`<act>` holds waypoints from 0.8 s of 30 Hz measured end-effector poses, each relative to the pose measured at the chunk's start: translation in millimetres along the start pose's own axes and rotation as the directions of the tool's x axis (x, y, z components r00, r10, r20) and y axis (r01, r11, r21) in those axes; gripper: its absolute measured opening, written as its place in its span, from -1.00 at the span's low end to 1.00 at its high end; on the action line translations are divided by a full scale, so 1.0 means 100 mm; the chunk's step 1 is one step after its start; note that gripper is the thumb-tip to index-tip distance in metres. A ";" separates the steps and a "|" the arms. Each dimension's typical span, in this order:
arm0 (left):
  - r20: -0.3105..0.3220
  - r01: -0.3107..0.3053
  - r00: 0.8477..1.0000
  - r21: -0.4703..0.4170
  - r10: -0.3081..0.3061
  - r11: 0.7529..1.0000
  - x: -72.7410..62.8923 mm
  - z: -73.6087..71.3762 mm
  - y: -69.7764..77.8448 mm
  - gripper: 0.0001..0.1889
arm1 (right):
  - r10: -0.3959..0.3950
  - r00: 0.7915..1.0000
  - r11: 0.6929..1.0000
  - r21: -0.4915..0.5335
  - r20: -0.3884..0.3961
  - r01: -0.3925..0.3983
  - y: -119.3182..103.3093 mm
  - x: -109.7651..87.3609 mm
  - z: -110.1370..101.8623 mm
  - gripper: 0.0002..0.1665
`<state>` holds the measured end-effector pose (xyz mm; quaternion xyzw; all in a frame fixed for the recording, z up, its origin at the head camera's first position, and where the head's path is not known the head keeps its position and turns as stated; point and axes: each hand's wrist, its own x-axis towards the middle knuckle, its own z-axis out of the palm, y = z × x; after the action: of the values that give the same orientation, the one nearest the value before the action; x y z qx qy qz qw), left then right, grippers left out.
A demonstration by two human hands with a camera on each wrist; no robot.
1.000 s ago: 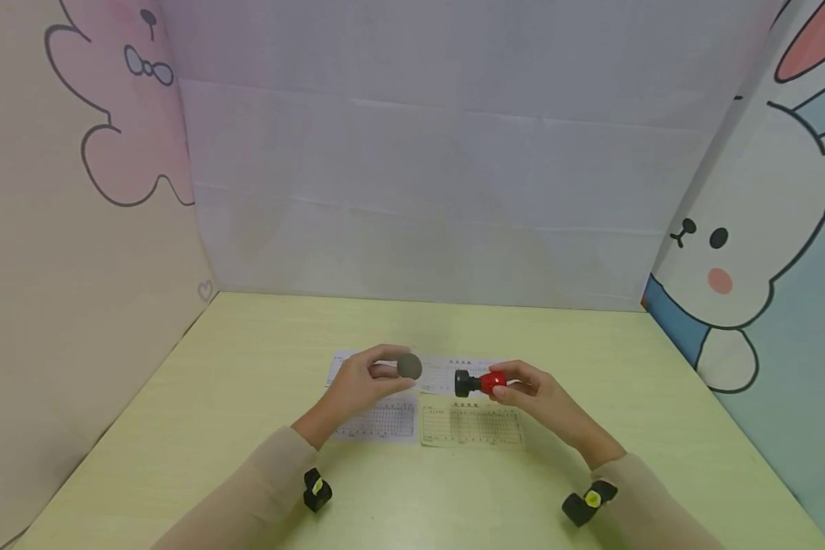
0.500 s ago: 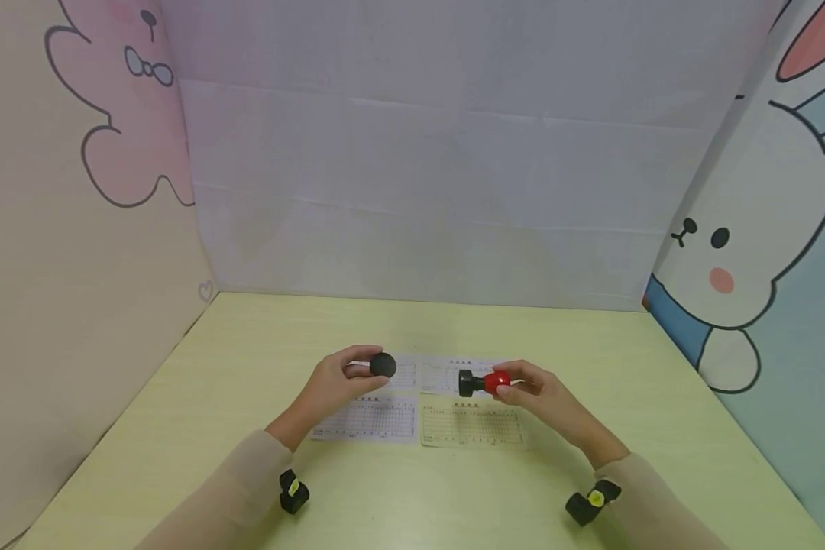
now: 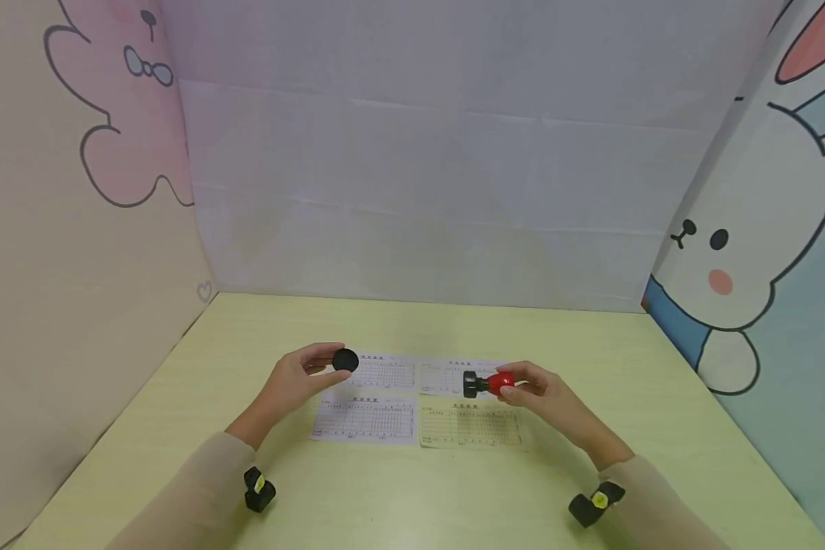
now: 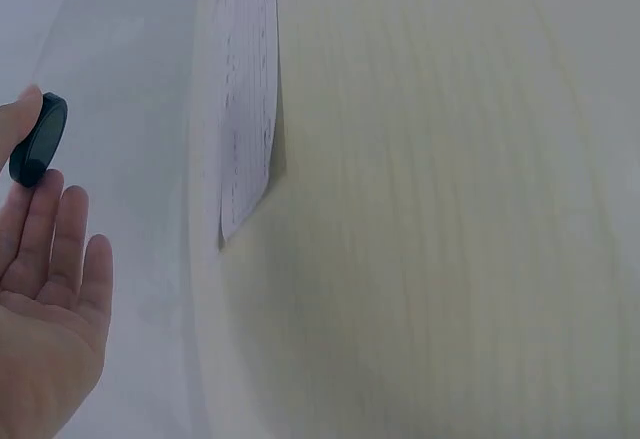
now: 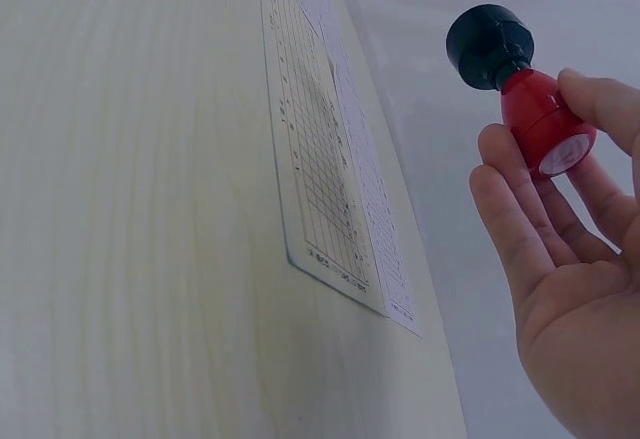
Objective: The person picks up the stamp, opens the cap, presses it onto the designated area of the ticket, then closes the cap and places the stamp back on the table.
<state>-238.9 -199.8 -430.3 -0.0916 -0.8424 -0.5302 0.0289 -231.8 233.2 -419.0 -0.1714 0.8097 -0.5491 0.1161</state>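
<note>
A: Above a pale table [image 3: 412, 493], what's in the L hand [image 3: 290, 383]?

B: A round black disc [image 3: 345, 360], pinched btwn thumb & fingertips. The left wrist view shows the other fingers stretched out below it.

A: & the R hand [image 3: 551, 399]?

B: It pinches a red-handled stamp [image 3: 498, 383] by the red part, thumb opposite fingers. Stamp's in midair, turned sideways, black head toward the L hand.

A: How far apart are disc & stamp?

B: Well apart, w/ a clear gap btwn.

A: What's on the table?

B: 4 printed grid slips, 2 rows: a yellowish slip [image 3: 472, 425] near R, a white slip [image 3: 364, 420] near L, 2 more white behind. From the head cam, the stamp hides part of the far-R slip [image 3: 440, 370]; the disc overlaps the far-L slip [image 3: 388, 372].

A: Surroundings?

B: Beige sleeves [image 3: 202, 489], white sheet [image 3: 419, 191] at back, cartoon rabbit [image 3: 742, 252] on the R wall.
</note>
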 end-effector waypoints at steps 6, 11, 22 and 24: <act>-0.035 0.001 0.999 0.075 0.002 0.997 -0.05 -0.14 -0.13 -0.38 | 0.011 1.000 1.000 -0.001 -0.001 -0.011 0.00 -0.01 -0.01 -0.42; -0.042 0.011 0.999 0.126 -0.006 0.992 -0.07 -0.25 -0.24 -0.37 | 0.024 1.000 1.000 -0.009 -0.008 -0.024 0.01 -0.01 -0.03 -0.41; -0.006 0.100 0.995 0.182 -0.100 0.978 -0.13 -0.48 -0.39 -0.33 | 0.005 1.000 1.000 -0.007 -0.006 -0.005 0.02 -0.01 -0.06 -0.42; -0.009 0.105 0.994 0.201 -0.106 0.974 -0.14 -0.51 -0.41 -0.32 | 0.006 1.000 1.000 -0.007 -0.009 -0.006 0.03 -0.01 -0.06 -0.42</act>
<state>-235.6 -264.3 -446.2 -0.0438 -0.8954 -0.4430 0.0091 -233.5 239.3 -419.2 -0.1671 0.8126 -0.5467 0.1136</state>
